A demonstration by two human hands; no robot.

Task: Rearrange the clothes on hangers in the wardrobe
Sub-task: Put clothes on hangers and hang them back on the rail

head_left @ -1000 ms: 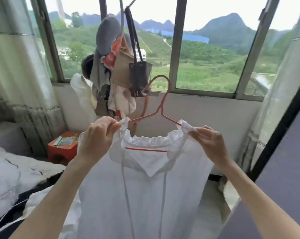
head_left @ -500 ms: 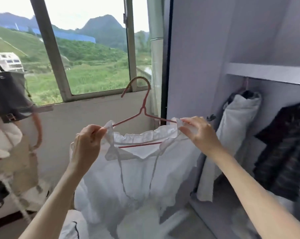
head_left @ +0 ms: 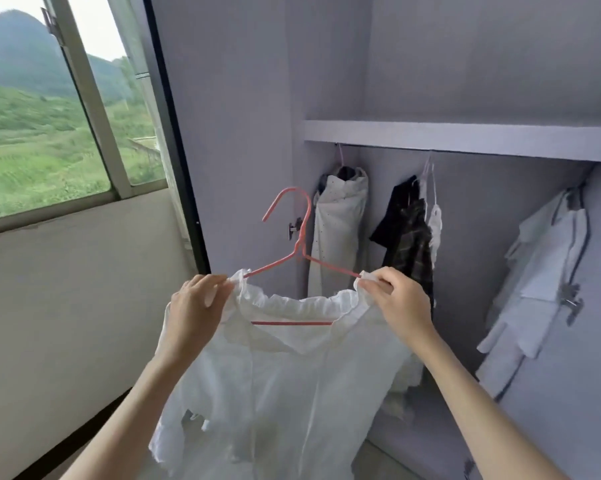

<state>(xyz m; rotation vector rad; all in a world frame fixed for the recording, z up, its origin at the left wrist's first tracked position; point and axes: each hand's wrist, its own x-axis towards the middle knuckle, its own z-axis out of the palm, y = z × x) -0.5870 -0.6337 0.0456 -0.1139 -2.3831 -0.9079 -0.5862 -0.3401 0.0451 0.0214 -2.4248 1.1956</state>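
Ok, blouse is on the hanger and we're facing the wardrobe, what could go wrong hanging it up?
Both hands, left hand and right hand, pinch only the white blouse at the shoulders, so the pink hanger could tip or slip out when lifted. Its hook might also snag the spotted garment hanging nearest under the shelf.

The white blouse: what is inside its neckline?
Inside the white blouse sits a red hanger; its hook, sloping arms and bottom bar show. Its shoulder ends are hidden by cloth, pinched by the left hand and right hand.
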